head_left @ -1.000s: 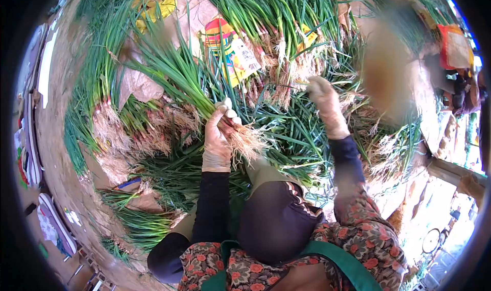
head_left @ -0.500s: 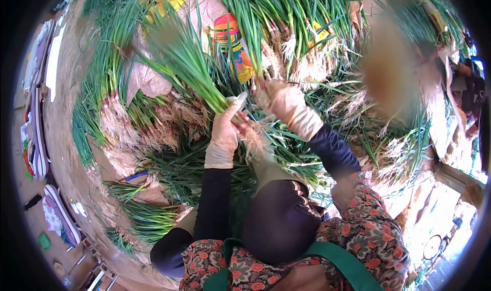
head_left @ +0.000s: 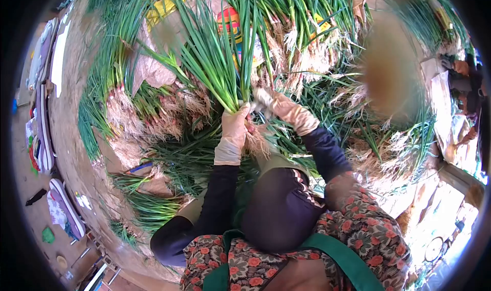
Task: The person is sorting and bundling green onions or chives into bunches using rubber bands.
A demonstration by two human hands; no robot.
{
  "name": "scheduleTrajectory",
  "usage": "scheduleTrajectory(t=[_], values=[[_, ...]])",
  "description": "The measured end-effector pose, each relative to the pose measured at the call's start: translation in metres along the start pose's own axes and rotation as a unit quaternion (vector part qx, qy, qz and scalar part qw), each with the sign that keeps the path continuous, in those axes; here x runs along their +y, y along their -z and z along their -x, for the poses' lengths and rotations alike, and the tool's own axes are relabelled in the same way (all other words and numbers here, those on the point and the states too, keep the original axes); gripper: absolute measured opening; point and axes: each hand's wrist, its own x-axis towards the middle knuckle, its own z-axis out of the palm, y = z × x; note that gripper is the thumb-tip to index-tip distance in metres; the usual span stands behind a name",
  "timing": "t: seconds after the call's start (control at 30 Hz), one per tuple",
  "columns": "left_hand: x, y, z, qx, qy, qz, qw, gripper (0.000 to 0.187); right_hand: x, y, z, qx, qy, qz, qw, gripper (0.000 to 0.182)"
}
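Observation:
My left hand, in a pale glove, is wrapped round a bunch of green onions. Their long leaves point up and away; reddish bulbs and stringy roots stick out below the fist. Just right of the bunch is my gloved right hand, its fingers curled together close to the stems. What those fingers hold, if anything, is hidden. Beneath both hands lie loose green leaves.
More green onions are piled at the back, and others with pale roots lie at the left. A crumpled pinkish sack sits among them. A blue-handled object lies at lower left. A blurred spot covers the upper right.
The onion stalks that were at my right hand now stand against the bunch in my left. The left hand has shifted slightly right; the right hand has moved slightly down and left.

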Motion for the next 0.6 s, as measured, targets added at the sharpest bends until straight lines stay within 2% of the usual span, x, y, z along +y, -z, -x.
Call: scheduleTrajectory(t=[0.07, 0.17, 0.2, 0.23, 0.27, 0.33, 0.37, 0.4, 0.47, 0.5, 0.53, 0.57, 0.6], values=[[-0.003, -0.007, 0.003, 0.052, 0.000, -0.023, 0.998, 0.014, 0.011, -0.011, -0.026, 0.159, 0.128, 0.034, 0.978, 0.043], [-0.019, -0.006, 0.001, 0.044, -0.030, 0.009, 0.999, 0.015, 0.022, -0.027, -0.047, 0.217, 0.176, 0.221, 0.935, 0.052], [-0.016, -0.006, 0.006, 0.043, -0.024, -0.003, 0.999, 0.014, 0.033, -0.028, -0.049, 0.266, 0.220, 0.264, 0.901, 0.042], [-0.015, -0.006, 0.009, 0.045, -0.023, 0.016, 0.999, 0.013, 0.028, -0.031, -0.042, 0.233, 0.137, 0.138, 0.953, 0.035], [-0.014, -0.007, 0.010, 0.048, -0.023, 0.036, 0.998, 0.013, 0.021, -0.031, -0.037, 0.191, 0.051, 0.009, 0.980, 0.028], [-0.012, -0.007, 0.017, 0.027, -0.026, 0.099, 0.994, 0.012, 0.042, -0.029, -0.046, 0.226, 0.076, -0.068, 0.969, 0.020], [-0.008, -0.010, 0.019, 0.000, -0.031, 0.141, 0.989, 0.013, 0.048, -0.018, -0.052, 0.226, 0.049, -0.250, 0.940, 0.021], [-0.005, -0.011, 0.019, -0.030, -0.037, 0.182, 0.982, 0.013, 0.065, 0.005, -0.063, 0.214, -0.016, -0.261, 0.941, 0.023], [-0.009, 0.002, 0.014, -0.114, 0.004, 0.236, 0.965, 0.014, 0.047, 0.003, -0.051, 0.096, -0.008, -0.357, 0.929, 0.034], [-0.016, 0.009, 0.009, -0.150, 0.038, 0.269, 0.951, 0.014, 0.036, -0.001, -0.040, -0.004, 0.008, -0.391, 0.920, 0.039], [-0.020, 0.011, 0.005, -0.187, 0.069, 0.302, 0.932, 0.014, 0.021, -0.013, -0.035, -0.040, 0.018, -0.459, 0.887, 0.043], [-0.020, 0.011, 0.006, -0.234, 0.094, 0.354, 0.900, 0.015, 0.006, -0.020, -0.031, -0.031, 0.013, -0.462, 0.886, 0.044], [-0.020, 0.012, 0.003, -0.248, 0.094, 0.364, 0.893, 0.016, -0.002, -0.026, -0.030, -0.023, 0.006, -0.466, 0.884, 0.045]])
